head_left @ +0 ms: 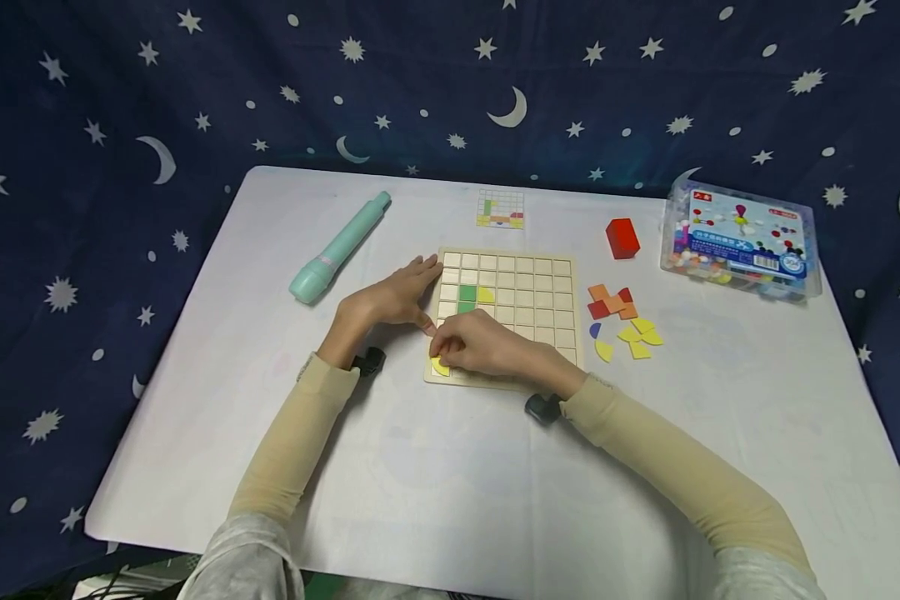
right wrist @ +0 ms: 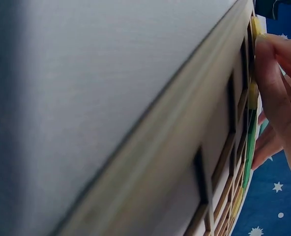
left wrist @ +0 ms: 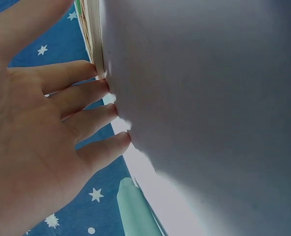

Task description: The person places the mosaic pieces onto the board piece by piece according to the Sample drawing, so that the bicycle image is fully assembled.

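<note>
Toward the near side of the white worktop (head_left: 420,483), two beige sleeves (head_left: 645,442) reach in, with a black wrist camera (head_left: 543,408) under each wrist. Beyond them lies a square wooden grid board (head_left: 543,283). Right hand (head_left: 480,343) is over its near-left part, thumb and fingers bent, tips drawn together at a yellow corner piece (head_left: 439,367); cannot tell whether they pinch it. The corner piece sits at the board's near-left corner, partly covered by fingers. Left hand (head_left: 399,293) is beside the board's left edge: fingers straight and spaced apart, thumb pointing toward the right hand.

To the right of the board, loose yellow pieces (head_left: 640,351) and a blue half-disc (head_left: 595,331) lie near a cluster of orange and red pieces (head_left: 613,304). On the board, two green squares (head_left: 467,293) form a column; a yellow quarter-disc (head_left: 485,294) adjoins the farther one.

Farther back, left to right: mint-green tube (head_left: 337,250) with a flared near end, small printed grid card (head_left: 500,208), red block (head_left: 622,238), clear plastic box (head_left: 746,237) with a printed label. Behind the worktop hangs dark blue cloth (head_left: 420,67) patterned with stars and moons.
</note>
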`<control>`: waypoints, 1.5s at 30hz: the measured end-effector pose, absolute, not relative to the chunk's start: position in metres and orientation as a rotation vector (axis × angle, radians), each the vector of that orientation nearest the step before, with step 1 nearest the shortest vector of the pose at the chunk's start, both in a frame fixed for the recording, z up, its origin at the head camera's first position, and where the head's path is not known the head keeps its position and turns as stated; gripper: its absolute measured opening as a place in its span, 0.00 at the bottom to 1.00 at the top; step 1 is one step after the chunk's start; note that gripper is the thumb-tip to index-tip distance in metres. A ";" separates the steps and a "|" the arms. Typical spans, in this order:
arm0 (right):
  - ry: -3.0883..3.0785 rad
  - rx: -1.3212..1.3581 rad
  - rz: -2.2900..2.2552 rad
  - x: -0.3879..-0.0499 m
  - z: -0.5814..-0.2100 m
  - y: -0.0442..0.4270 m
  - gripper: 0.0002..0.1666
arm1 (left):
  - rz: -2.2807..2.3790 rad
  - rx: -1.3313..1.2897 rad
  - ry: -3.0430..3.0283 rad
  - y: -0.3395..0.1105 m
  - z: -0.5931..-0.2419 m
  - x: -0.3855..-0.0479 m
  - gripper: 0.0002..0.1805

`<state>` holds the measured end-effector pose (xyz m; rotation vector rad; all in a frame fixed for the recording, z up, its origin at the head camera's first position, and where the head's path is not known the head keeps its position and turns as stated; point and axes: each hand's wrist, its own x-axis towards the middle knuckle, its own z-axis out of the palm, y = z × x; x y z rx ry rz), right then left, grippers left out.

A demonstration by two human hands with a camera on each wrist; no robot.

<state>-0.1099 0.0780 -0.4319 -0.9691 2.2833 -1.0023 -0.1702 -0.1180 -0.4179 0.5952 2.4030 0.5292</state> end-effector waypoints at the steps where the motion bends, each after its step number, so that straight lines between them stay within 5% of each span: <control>1: 2.291 -0.969 -1.001 -0.109 -0.432 0.077 0.05 | 0.534 0.594 2.402 -0.118 -0.418 -0.170 0.62; 21: 2.330 -0.947 -0.974 -0.107 -0.432 0.082 0.15 | 0.562 0.574 2.407 -0.119 -0.417 -0.169 0.63; 45: 2.543 -0.535 -1.034 -0.081 -0.428 0.177 0.11 | 0.536 0.553 2.409 -0.114 -0.419 -0.170 0.66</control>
